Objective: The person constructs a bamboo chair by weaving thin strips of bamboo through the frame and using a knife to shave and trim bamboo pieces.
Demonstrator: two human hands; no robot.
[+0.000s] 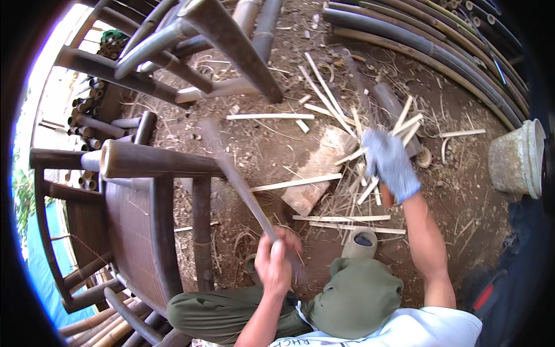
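My bare left hand (274, 263) is closed around the lower end of a long, narrow grey-brown bamboo strip (245, 194). The strip slants up and left, and its far end is smeared by motion. My right hand (391, 165), in a grey-blue knitted glove, is closed over a pile of pale split strips. Below the glove a reddish-brown handle (386, 195) pokes out; a blurred dark streak above the glove may belong to the same tool. Next to the glove lies a wooden block (319, 168). Several pale bamboo strips (328, 89) are scattered around it.
Dark bamboo chair frames (156, 165) crowd the left side and upper left. Long bamboo poles (416, 52) are stacked at the upper right, near a dirty white bucket (511, 159). A dark bamboo piece (388, 99) lies beyond the glove. Shavings litter the dirt floor (254, 147).
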